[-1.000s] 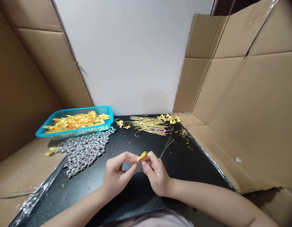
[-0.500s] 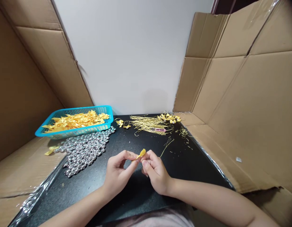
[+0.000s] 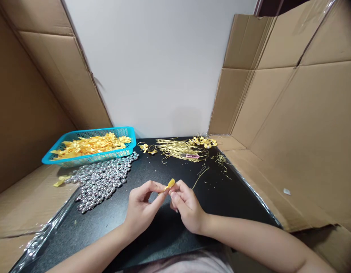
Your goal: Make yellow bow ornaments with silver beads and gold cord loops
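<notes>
Above the near middle of the black table, my left hand (image 3: 142,204) pinches a small yellow ribbon bow (image 3: 171,184) between thumb and fingers. Close against it, my right hand (image 3: 188,206) is closed, its fingertips by the bow's middle. What those fingers hold is hidden. A thin gold cord (image 3: 199,178) shows just behind my right hand; whether it is held or lies on the table I cannot tell.
At back left a blue basket (image 3: 91,159) holds yellow ribbon bows, with silver beads (image 3: 104,182) spread before it. Gold cords (image 3: 175,149), a pink clip-like tool (image 3: 192,156) and bow pieces (image 3: 205,141) lie at the back. Cardboard walls (image 3: 300,113) flank the table.
Almost nothing differs. Both hands keep the same place and grip around the yellow bow, with at most a slight finger shift.
</notes>
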`<state>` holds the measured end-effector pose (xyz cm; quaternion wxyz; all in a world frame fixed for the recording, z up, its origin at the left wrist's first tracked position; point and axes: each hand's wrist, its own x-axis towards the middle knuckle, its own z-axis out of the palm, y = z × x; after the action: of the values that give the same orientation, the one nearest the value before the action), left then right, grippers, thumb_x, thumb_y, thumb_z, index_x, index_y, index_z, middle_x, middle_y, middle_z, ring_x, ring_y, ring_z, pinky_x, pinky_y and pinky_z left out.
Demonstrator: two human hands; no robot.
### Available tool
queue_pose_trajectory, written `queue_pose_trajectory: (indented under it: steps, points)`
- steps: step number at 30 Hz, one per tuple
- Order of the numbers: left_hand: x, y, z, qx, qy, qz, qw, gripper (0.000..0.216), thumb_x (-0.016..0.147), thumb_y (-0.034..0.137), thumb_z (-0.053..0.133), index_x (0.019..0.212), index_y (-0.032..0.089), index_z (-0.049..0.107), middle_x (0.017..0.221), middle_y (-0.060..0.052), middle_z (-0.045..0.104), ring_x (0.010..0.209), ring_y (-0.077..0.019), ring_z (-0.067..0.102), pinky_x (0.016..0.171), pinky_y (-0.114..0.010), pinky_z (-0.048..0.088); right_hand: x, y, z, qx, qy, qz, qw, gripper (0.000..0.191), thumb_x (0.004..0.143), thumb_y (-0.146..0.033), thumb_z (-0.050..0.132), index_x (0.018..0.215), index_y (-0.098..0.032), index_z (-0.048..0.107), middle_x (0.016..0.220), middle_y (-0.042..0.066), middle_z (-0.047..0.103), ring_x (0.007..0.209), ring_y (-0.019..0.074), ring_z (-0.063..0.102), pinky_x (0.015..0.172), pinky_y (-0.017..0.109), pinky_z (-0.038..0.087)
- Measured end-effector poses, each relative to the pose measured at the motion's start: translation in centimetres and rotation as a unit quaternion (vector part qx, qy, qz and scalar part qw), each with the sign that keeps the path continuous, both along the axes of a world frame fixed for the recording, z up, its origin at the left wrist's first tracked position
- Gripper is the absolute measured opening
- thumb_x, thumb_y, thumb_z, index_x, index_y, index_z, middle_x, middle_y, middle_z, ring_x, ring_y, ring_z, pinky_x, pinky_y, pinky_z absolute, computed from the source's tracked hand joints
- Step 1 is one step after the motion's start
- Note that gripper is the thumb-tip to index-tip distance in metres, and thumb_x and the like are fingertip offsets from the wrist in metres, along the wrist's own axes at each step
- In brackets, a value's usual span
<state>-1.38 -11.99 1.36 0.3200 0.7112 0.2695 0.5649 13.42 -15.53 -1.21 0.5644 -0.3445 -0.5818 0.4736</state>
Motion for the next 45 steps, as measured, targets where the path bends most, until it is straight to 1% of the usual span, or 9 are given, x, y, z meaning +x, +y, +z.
queue_pose_trajectory:
  steps: [7, 16, 20, 23, 26, 29, 35, 40, 45]
  points:
    - [0.1, 0.1, 0.1, 0.007, 0.001, 0.001, 1.0, 0.011, 0.076, 0.01, 0.07, 0.07, 0.019, 0.066, 0.068, -0.001, 0.073, 0.062, -0.0147, 0.07, 0.061, -0.023, 0.058, 0.0, -0.1, 0.0, -0.011, 0.013, 0.006, 1.0, 0.027, 0.093, -0.046, 0.047, 0.087, -0.02, 0.045, 0.055, -0.009, 0.039, 0.047, 0.0083, 0.034, 0.048, 0.023, 0.026]
    - [-0.4, 0.3, -0.5, 0.045, 0.024, 0.001, 0.999, 0.014, 0.076, 0.006, 0.068, 0.075, 0.02, 0.066, 0.071, -0.002, 0.074, 0.065, -0.0163, 0.071, 0.062, -0.025, 0.057, -0.3, -0.1, 0.6, -0.047, 0.07, 0.034, 0.996, 0.031, 0.089, -0.05, 0.052, 0.083, -0.022, 0.043, 0.051, -0.012, 0.035, 0.043, 0.007, 0.029, 0.046, 0.022, 0.03]
    - [-1.0, 0.4, -0.4, 0.076, 0.041, -0.016, 0.996, 0.019, 0.071, 0.003, 0.069, 0.077, 0.02, 0.071, 0.074, -0.002, 0.075, 0.064, -0.0157, 0.07, 0.061, -0.024, 0.055, -0.3, 0.0, 0.9, -0.068, 0.094, 0.05, 0.992, 0.032, 0.087, -0.051, 0.055, 0.082, -0.022, 0.042, 0.05, -0.012, 0.034, 0.042, 0.006, 0.026, 0.045, 0.021, 0.03]
    - [-1.2, 0.4, -0.2, 0.078, 0.037, -0.019, 0.996, 0.02, 0.069, 0.002, 0.071, 0.077, 0.021, 0.071, 0.074, -0.002, 0.076, 0.063, -0.0149, 0.069, 0.06, -0.023, 0.054, -0.2, -0.1, 0.8, -0.069, 0.1, 0.054, 0.991, 0.033, 0.086, -0.052, 0.056, 0.081, -0.022, 0.042, 0.049, -0.013, 0.034, 0.041, 0.0057, 0.026, 0.044, 0.021, 0.031]
    - [-1.0, 0.5, 0.0, 0.048, 0.022, -0.004, 0.999, 0.018, 0.071, 0.003, 0.069, 0.074, 0.02, 0.07, 0.072, 0.0, 0.075, 0.064, -0.0137, 0.069, 0.061, -0.021, 0.054, -0.1, -0.1, 0.6, -0.063, 0.094, 0.051, 0.992, 0.034, 0.087, -0.052, 0.055, 0.082, -0.021, 0.044, 0.049, -0.013, 0.034, 0.041, 0.0056, 0.028, 0.044, 0.021, 0.031]
    - [-0.5, 0.4, 0.4, -0.008, 0.007, 0.009, 1.0, 0.015, 0.075, 0.006, 0.068, 0.071, 0.02, 0.066, 0.07, 0.001, 0.073, 0.066, -0.013, 0.069, 0.063, -0.02, 0.054, 0.0, -0.2, 0.4, -0.056, 0.082, 0.047, 0.994, 0.033, 0.087, -0.051, 0.056, 0.083, -0.02, 0.045, 0.048, -0.012, 0.035, 0.04, 0.0056, 0.029, 0.044, 0.021, 0.03]
    - [-0.1, 0.0, 1.2, -0.106, 0.002, -0.019, 0.994, 0.014, 0.076, 0.011, 0.07, 0.065, 0.019, 0.063, 0.067, 0.002, 0.072, 0.062, -0.0119, 0.067, 0.057, -0.017, 0.052, 0.2, -0.4, 0.7, -0.043, 0.029, 0.016, 0.999, 0.029, 0.09, -0.048, 0.051, 0.082, -0.021, 0.045, 0.048, -0.012, 0.036, 0.039, 0.0059, 0.031, 0.043, 0.021, 0.027]
    - [-0.2, -0.1, 0.9, -0.145, -0.006, -0.036, 0.989, 0.013, 0.075, 0.015, 0.072, 0.065, 0.018, 0.063, 0.068, 0.001, 0.071, 0.063, -0.0121, 0.066, 0.059, -0.018, 0.052, 0.2, -0.3, 0.8, -0.064, 0.03, 0.016, 0.997, 0.028, 0.09, -0.046, 0.051, 0.081, -0.021, 0.043, 0.045, -0.013, 0.035, 0.037, 0.0056, 0.029, 0.041, 0.02, 0.026]
    - [-0.2, 0.0, 0.7, -0.16, -0.009, -0.042, 0.986, 0.013, 0.075, 0.015, 0.072, 0.066, 0.018, 0.063, 0.07, 0.0, 0.071, 0.065, -0.0125, 0.066, 0.061, -0.019, 0.051, 0.2, -0.2, 0.9, -0.068, 0.03, 0.013, 0.997, 0.026, 0.09, -0.044, 0.051, 0.08, -0.021, 0.043, 0.045, -0.013, 0.035, 0.037, 0.0055, 0.029, 0.04, 0.02, 0.026]
